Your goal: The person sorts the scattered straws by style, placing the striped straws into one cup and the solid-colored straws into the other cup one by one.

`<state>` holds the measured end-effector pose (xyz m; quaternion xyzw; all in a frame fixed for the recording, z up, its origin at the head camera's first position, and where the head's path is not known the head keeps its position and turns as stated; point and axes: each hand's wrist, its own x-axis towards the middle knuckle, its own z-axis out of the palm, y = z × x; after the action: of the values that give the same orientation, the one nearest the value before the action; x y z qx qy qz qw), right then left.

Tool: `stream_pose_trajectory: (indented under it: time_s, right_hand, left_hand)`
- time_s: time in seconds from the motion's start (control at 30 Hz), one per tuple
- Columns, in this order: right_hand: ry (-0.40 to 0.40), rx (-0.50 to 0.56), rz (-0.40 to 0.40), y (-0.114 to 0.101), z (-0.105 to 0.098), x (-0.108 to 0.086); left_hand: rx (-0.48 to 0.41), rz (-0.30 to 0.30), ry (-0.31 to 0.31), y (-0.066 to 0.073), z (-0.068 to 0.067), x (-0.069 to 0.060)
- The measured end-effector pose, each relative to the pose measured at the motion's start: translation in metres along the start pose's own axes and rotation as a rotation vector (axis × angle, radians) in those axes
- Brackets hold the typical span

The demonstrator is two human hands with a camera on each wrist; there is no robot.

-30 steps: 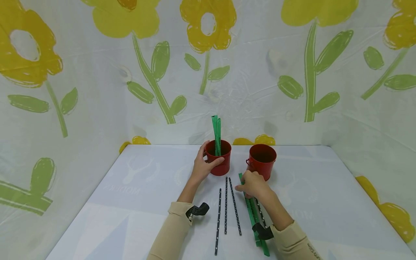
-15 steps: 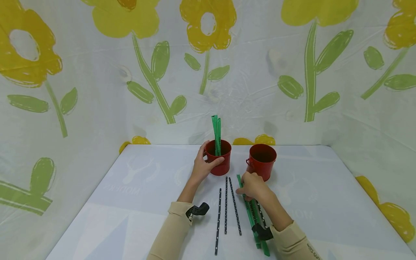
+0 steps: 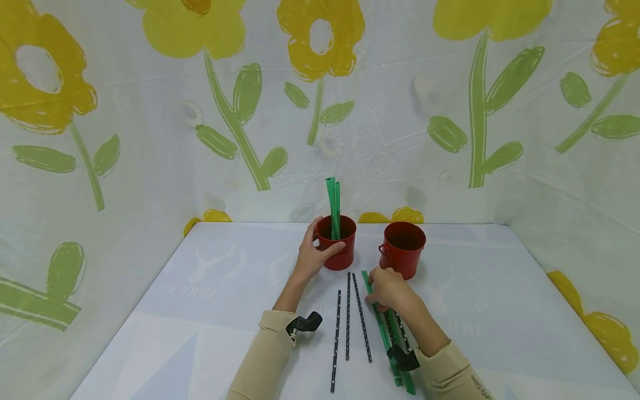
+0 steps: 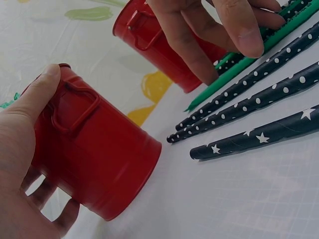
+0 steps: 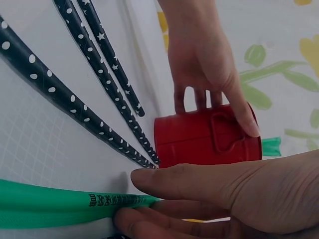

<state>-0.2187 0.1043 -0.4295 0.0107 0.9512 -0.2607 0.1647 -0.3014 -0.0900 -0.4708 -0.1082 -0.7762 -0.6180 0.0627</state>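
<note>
My left hand [image 3: 311, 254] grips a small red bucket [image 3: 340, 256], thumb on the front rim and fingers round its far side. Green-wrapped straws [image 3: 333, 203] stand upright in that bucket. Over the pile on the right, my right hand [image 3: 392, 289] holds a green-wrapped straw [image 5: 50, 204] near its far end, between thumb and fingers. Black printing shows on this straw's wrapper. Under my right hand and wrist lie another green-wrapped straw [image 3: 408, 383] and dark dotted straws [image 3: 402, 330], partly hidden.
A second red bucket [image 3: 407, 258] stands just beyond my right hand, its handle hanging down. Between my forearms lie a dark star-patterned straw [image 4: 259, 137] and two white-dotted straws [image 4: 254, 102]. A flower-printed curtain [image 3: 380, 139] rises behind the table [image 3: 200, 311].
My right hand has shifted slightly left and toward me, and the green-wrapped straw's far end has moved with it. My left hand and both buckets have stayed put.
</note>
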Motion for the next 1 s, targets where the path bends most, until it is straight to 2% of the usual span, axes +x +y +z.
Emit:
stream_pose_trajectory:
  time_s: [0.87,0.93,1.0]
  right_hand:
    - [-0.022,-0.014,-0.001,0.000,0.002,0.006]
    - [-0.027,-0.013,-0.001,0.000,0.002,0.005]
    - [-0.030,-0.010,-0.004,0.000,0.001,0.005]
  left_hand:
    - [-0.005,-0.014,-0.013,-0.002,0.000,0.001]
    - [-0.001,-0.028,-0.024,0.000,0.000,0.002]
    - [0.004,-0.035,-0.034,0.011,-0.002,-0.003]
